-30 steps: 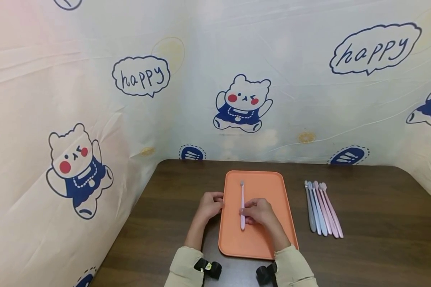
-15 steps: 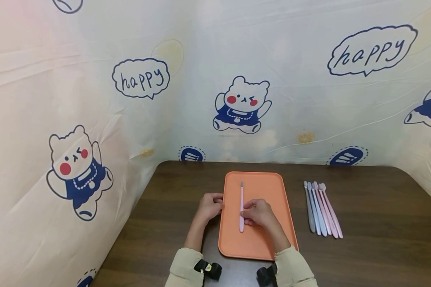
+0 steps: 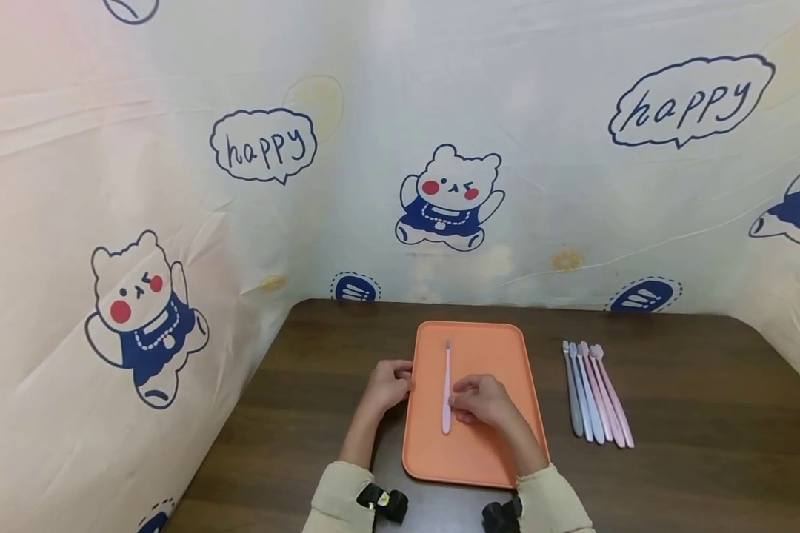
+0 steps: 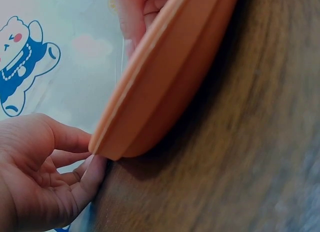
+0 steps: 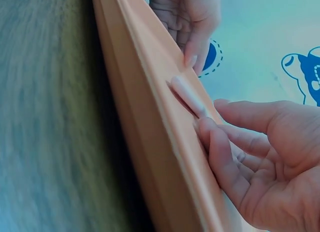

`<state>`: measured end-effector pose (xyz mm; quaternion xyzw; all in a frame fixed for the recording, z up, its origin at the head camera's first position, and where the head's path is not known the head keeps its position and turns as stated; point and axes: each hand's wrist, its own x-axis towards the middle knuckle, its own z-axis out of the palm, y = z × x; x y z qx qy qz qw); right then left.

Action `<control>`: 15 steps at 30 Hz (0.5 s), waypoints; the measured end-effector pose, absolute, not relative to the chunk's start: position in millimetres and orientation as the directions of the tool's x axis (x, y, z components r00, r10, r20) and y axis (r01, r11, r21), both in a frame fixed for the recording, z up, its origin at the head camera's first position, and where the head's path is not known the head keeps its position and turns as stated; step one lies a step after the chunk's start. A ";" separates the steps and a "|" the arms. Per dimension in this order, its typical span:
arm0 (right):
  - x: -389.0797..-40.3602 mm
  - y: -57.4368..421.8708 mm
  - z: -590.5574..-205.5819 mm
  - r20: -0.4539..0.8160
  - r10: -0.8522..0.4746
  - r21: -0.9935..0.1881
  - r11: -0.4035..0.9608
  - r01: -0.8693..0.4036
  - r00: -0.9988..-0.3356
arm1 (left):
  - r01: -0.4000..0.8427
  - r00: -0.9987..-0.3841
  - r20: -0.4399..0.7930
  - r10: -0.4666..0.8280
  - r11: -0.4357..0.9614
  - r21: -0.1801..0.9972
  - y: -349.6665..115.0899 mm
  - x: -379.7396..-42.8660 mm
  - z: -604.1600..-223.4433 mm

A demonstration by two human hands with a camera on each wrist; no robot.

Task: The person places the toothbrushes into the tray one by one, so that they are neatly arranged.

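A pink toothbrush lies lengthwise on the orange tray, head toward the far end. My right hand is just right of its handle, a fingertip touching or almost touching it. In the right wrist view, the right hand has thumb and finger apart near the handle, not pinching it. My left hand is at the tray's left edge. The left wrist view shows the left hand pinching the tray rim between thumb and finger.
To the right of the tray, several toothbrushes in grey-blue, light blue and pink lie side by side on the brown wooden table. A printed curtain stands behind and along the sides.
The toothbrush has shifted slightly left and toward me on the tray. My right fingers, earlier round its handle, have come off to its right side. The left hand stays at the rim.
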<state>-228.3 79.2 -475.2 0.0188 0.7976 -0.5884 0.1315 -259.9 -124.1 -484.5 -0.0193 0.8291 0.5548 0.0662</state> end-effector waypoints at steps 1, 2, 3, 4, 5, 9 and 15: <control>-227.7 80.5 -475.6 -0.228 -0.140 -0.935 0.307 0.176 -0.964 | -0.105 -0.990 -0.132 0.044 0.385 0.917 -124.3 -259.6 -484.7; -226.9 81.9 -475.3 -0.223 -0.154 -0.938 0.303 0.169 -0.962 | -0.108 -0.990 -0.135 0.045 0.385 0.917 -124.6 -259.5 -485.1; -226.4 83.5 -475.4 -0.218 -0.169 -0.940 0.300 0.160 -0.961 | -0.112 -0.989 -0.139 0.044 0.385 0.916 -124.8 -259.5 -485.5; -225.6 85.4 -475.1 -0.210 -0.184 -0.942 0.300 0.148 -0.960 | -0.116 -0.989 -0.143 0.043 0.382 0.917 -124.9 -259.5 -485.8; -224.7 87.3 -474.8 -0.201 -0.198 -0.945 0.298 0.136 -0.959 | -0.117 -0.988 -0.145 0.045 0.379 0.918 -125.1 -259.6 -485.9; -221.8 96.1 -473.5 -0.173 -0.232 -0.951 0.293 0.101 -0.957 | -0.119 -0.988 -0.146 0.042 0.379 0.918 -124.6 -259.9 -486.7; -221.0 109.0 -472.2 -0.128 -0.240 -0.960 0.273 0.060 -0.962 | -0.112 -0.990 -0.136 0.037 0.375 0.920 -123.8 -260.6 -485.7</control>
